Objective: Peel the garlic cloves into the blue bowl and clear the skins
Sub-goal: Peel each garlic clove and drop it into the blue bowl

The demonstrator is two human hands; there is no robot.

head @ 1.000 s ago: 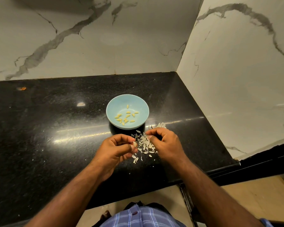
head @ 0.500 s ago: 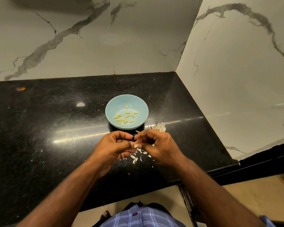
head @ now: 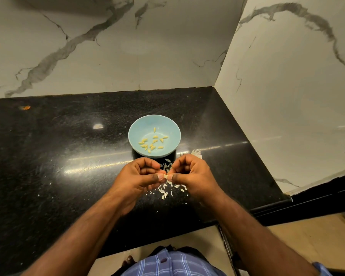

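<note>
A: Counter (head: 48, 166), then bowl (head: 154, 136) at frame centre, peeled cloves inside?
B: Yes. Below it, left hand (head: 141, 176) and right hand (head: 189, 174) have closed together, both pinching one clove (head: 166, 176), probably mid-peel. Skins (head: 167, 189) lie underneath.

Dim warm light, glare streak on black counter (head: 48, 176), wide-angle edge bending

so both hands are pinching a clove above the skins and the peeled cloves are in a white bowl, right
Not quite: the bowl is blue, not white, as the head view shows. The rest holds: the left hand and right hand pinch a clove above the skins, with peeled cloves inside.
</note>
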